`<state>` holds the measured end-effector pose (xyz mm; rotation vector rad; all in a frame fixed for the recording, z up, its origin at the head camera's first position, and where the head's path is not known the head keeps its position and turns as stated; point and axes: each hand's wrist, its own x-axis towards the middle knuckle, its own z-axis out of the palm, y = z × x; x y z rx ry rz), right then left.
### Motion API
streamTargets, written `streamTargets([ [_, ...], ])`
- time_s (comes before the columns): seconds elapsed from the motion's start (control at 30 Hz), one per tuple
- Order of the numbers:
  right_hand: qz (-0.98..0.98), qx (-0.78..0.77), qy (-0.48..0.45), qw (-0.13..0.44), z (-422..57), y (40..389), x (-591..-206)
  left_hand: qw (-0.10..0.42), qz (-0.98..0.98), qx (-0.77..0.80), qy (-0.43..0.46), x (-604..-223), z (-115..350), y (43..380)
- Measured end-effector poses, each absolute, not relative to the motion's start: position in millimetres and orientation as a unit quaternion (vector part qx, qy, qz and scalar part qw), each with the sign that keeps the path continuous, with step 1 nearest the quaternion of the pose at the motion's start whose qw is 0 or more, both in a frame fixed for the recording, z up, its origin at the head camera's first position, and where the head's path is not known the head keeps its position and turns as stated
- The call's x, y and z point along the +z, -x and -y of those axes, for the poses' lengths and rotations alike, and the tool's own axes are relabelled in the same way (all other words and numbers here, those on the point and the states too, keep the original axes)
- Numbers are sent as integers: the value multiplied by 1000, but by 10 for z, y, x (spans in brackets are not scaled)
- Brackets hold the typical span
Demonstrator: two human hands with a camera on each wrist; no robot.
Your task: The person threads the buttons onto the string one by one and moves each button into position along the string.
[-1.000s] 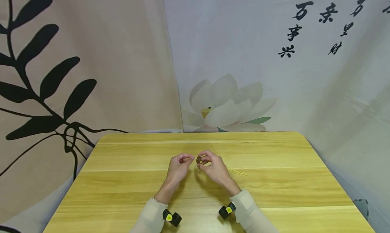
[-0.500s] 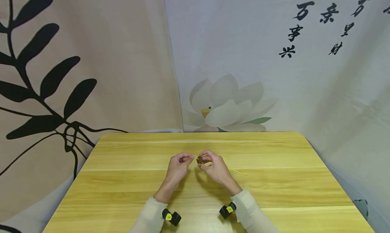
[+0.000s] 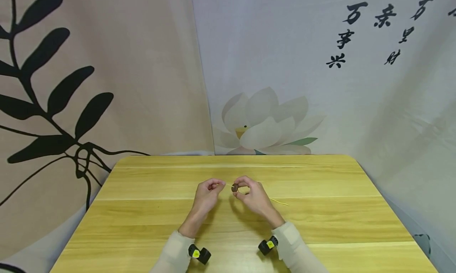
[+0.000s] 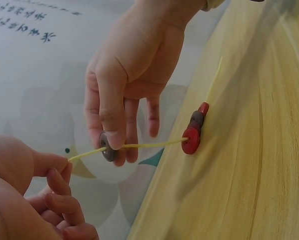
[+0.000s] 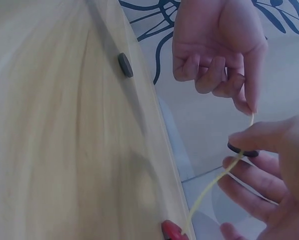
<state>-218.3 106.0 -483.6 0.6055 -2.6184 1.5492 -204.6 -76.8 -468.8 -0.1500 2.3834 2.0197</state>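
Note:
A yellow string (image 4: 157, 145) runs through a brown button (image 4: 108, 152). My left hand (image 3: 206, 195) pinches the string's end between thumb and forefinger, left of that button. Facing it, my right hand (image 3: 255, 197) holds the button by its edge between thumb and fingers, above the table. Between the left fingertips and the button, a short length of string is stretched. Farther along the same string, a red button (image 4: 191, 141), a brown one (image 4: 196, 119) and another red one (image 4: 204, 108) lie in a row at the table in the left wrist view.
Another dark button (image 5: 125, 65) lies by itself on the wooden table (image 3: 142, 217) in the right wrist view. The string's tail (image 3: 279, 202) lies right of my right hand. A printed cloth backdrop (image 3: 149, 67) hangs behind the table.
My left hand has shifted slightly left and my right hand slightly right, widening the gap. The button has turned a little, and string now shows between it and the left fingertips.

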Motion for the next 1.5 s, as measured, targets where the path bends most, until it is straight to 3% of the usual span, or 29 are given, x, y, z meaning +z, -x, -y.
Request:
streamTargets([
  [0.2, 851, 487, -195, 31, -1096, 2192, -4858, 2, -760, 649, 46, -4680, 757, 2045],
  [1.5, 861, 467, -199, -25, -1313, 2312, -5016, 11, -748, 660, 61, -4652, 866, 2063],
])
